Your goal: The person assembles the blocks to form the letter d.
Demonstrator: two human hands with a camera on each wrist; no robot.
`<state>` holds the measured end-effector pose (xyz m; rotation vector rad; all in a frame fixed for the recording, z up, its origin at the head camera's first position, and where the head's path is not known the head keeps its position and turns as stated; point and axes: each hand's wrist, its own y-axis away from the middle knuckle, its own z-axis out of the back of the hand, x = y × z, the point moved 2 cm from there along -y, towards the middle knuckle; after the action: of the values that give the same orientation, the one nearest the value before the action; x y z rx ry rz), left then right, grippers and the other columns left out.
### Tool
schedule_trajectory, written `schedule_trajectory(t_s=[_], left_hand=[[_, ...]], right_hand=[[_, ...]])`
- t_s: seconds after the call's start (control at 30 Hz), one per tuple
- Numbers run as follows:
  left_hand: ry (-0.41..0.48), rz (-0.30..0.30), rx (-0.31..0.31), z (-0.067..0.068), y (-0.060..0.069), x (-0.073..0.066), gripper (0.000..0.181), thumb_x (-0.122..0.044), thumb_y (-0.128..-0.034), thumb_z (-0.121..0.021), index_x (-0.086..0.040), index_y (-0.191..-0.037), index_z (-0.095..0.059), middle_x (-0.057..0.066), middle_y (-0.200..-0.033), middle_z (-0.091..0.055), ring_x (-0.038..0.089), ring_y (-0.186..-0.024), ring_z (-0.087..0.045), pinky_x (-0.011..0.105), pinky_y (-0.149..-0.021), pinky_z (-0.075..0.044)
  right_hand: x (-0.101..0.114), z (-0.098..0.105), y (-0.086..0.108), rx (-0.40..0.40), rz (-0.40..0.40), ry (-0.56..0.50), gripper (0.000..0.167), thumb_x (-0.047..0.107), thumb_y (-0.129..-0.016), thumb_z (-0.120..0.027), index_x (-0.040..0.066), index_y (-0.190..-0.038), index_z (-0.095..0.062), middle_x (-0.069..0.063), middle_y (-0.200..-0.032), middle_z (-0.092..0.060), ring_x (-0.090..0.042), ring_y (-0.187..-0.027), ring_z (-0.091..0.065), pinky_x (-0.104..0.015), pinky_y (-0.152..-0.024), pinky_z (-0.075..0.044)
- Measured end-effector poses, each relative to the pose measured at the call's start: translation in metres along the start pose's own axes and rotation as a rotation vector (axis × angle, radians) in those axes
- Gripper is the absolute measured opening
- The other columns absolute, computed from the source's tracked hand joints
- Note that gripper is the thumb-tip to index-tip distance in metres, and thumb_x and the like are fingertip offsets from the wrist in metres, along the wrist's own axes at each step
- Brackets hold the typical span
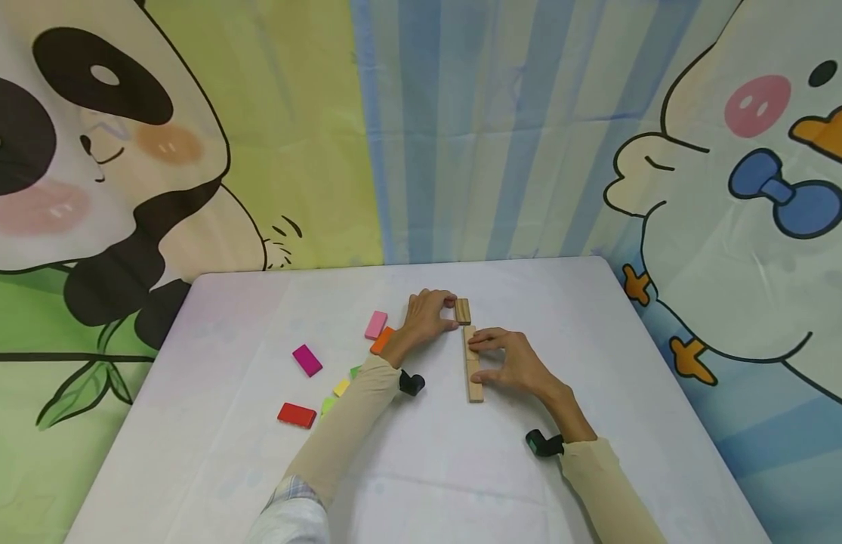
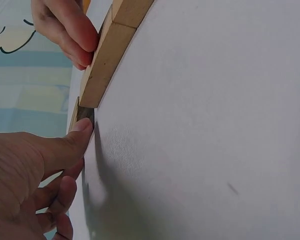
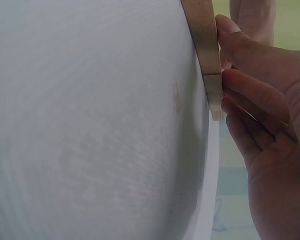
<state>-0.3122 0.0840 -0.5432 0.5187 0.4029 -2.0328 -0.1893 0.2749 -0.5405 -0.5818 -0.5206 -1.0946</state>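
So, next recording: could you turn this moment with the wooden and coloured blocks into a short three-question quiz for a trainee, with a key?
1. Which hand is at the wooden block farthest from the head camera?
2. True or false: in the head view, the red block lies nearer the bottom edge than the pink block.
3. Fill the gap: in the head view, the block right beside the pink one, partly hidden by the left arm or hand, is ____.

Key:
1. The left hand; the left wrist view shows its thumb against that block.
2. True.
3. Orange.
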Motion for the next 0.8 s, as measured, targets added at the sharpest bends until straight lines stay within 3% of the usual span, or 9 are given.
schedule_trajectory(t_s=[0.47,0.8], left_hand=[[0.073,0.020,0.015,-0.0012,0.0020,-0.0050,0.053,-0.025,-0.0936,-0.088,-0.010,-0.142,-0.072,0.002,-0.130,-0.079,0.026,-0.114,-0.063,0.043,-0.099,-0.041],[0.071,0.007,0.008,-0.0018,0.0032,-0.0089,0.052,-0.023,-0.0925,-0.089,-0.011,-0.140,-0.073,0.001,-0.125,-0.080,0.024,-0.107,-0.062,0.039,-0.093,-0.039]], right_hand=[[-0.0005,0.0005,0.0005,-0.002,-0.010,-0.021,0.055,0.017,-0.075,-0.102,0.001,-0.123,-0.082,-0.010,-0.135,-0.078,-0.037,-0.139,-0.065,-0.059,-0.121,-0.047],[-0.0019,-0.0007,0.0003,0.007,-0.013,-0.036,0.056,0.017,-0.075,-0.102,0.002,-0.124,-0.081,-0.010,-0.136,-0.077,-0.036,-0.139,-0.065,-0.058,-0.122,-0.046]])
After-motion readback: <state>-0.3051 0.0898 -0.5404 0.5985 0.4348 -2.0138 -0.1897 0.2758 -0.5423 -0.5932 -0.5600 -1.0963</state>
